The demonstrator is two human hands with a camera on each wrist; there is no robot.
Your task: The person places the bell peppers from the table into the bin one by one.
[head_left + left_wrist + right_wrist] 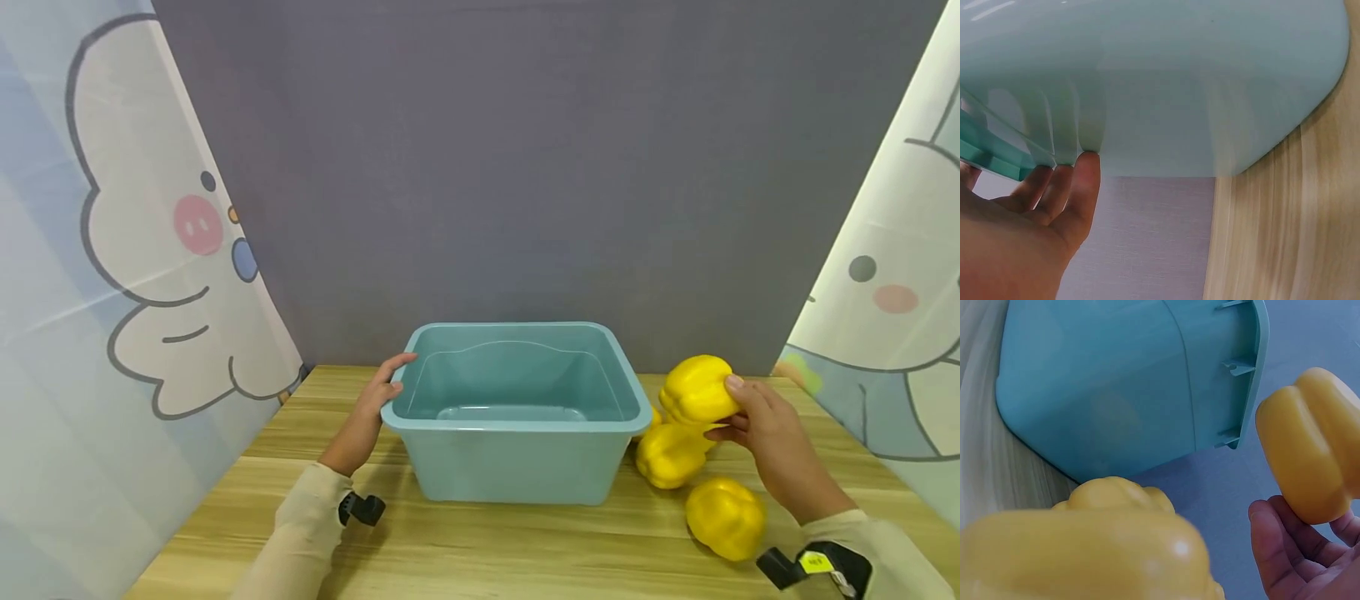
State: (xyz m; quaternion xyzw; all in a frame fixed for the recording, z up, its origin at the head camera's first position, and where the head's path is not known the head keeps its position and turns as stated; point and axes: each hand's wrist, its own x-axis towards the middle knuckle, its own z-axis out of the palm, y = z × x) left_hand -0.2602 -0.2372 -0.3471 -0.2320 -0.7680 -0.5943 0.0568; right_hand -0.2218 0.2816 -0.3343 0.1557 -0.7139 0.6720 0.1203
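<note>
A light teal plastic bin [517, 462] stands upright on the wooden table, and its inside shows no contents. At its left rim my left hand [375, 400] grips the edge. In the left wrist view, fingertips [1089, 159] touch the bin's translucent outer wall [1160, 119] just under the rim. Right of the bin, my right hand [768, 425] holds a yellow bell pepper [699, 390] between thumb and fingers, raised over the others. Below it are more yellow bell peppers, one [671, 456] near the bin's right wall and another [726, 518] closer to me.
The wooden table [465, 550] reaches back to a dark grey panel [480, 183]. Cartoon-printed curtains hang at the left [150, 250] and right [900, 333]. Part of another yellow pepper [656, 417] shows behind the bin's right corner.
</note>
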